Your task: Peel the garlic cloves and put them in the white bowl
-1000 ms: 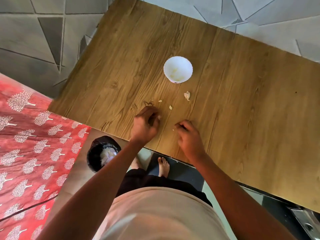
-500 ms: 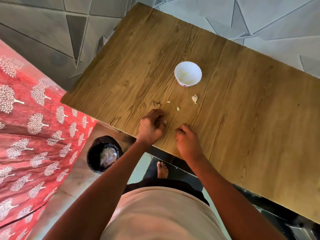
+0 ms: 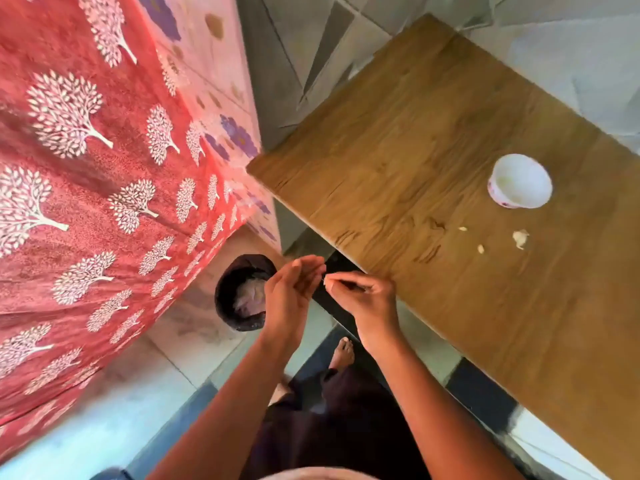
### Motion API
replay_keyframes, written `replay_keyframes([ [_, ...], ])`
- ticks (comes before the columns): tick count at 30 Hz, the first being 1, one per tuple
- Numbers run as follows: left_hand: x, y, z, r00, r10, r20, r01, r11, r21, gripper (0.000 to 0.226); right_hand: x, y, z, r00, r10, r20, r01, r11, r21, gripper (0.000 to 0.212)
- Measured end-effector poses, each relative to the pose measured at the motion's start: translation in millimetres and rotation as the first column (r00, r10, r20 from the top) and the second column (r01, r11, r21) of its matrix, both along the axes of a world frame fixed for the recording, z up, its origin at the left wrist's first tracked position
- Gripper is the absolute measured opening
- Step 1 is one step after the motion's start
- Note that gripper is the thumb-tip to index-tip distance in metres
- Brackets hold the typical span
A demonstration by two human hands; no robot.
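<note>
Whatever the right hand (image 3: 367, 299) pinches at its fingertips (image 3: 329, 282) is too small to name. The left hand (image 3: 289, 296) covers part of the dark bin (image 3: 235, 289) beyond its fingers. The wooden table (image 3: 450, 150) runs off the frame's right edge.

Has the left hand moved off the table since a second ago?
Yes. The left hand has left the wooden table, crossing its near edge toward the black bin on the floor.
</note>
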State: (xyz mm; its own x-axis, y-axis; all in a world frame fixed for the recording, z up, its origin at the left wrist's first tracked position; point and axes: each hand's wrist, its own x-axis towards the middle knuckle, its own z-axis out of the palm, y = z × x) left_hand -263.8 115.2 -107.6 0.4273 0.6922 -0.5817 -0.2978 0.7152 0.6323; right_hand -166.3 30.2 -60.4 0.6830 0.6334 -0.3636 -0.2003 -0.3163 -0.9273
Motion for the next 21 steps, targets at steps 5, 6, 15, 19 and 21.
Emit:
replay_keyframes([
  [5,-50,48,-116,0.967,0.255,0.028,-0.239,0.934,-0.264,0.042,-51,73,-112,0.98,0.175,-0.097,-0.18,0.982,-0.049,0.016],
  [6,-62,56,-150,0.947,0.321,0.005,-0.306,0.906,-0.294,0.042,-61,85,-146,0.971,0.212,-0.114,-0.22,0.974,-0.061,0.017],
  [15,-105,100,-431,0.845,0.434,-0.313,-0.53,0.76,-0.376,0.024,-97,160,-489,0.867,0.496,-0.043,-0.485,0.822,-0.298,0.018],
  [19,-107,113,-525,0.8,0.397,-0.449,-0.568,0.742,-0.356,0.034,-101,183,-586,0.792,0.602,0.098,-0.529,0.758,-0.382,0.017],
  [21,-107,114,-555,0.785,0.375,-0.493,-0.583,0.714,-0.387,0.034,-102,194,-610,0.758,0.628,0.175,-0.515,0.741,-0.431,0.012],
])
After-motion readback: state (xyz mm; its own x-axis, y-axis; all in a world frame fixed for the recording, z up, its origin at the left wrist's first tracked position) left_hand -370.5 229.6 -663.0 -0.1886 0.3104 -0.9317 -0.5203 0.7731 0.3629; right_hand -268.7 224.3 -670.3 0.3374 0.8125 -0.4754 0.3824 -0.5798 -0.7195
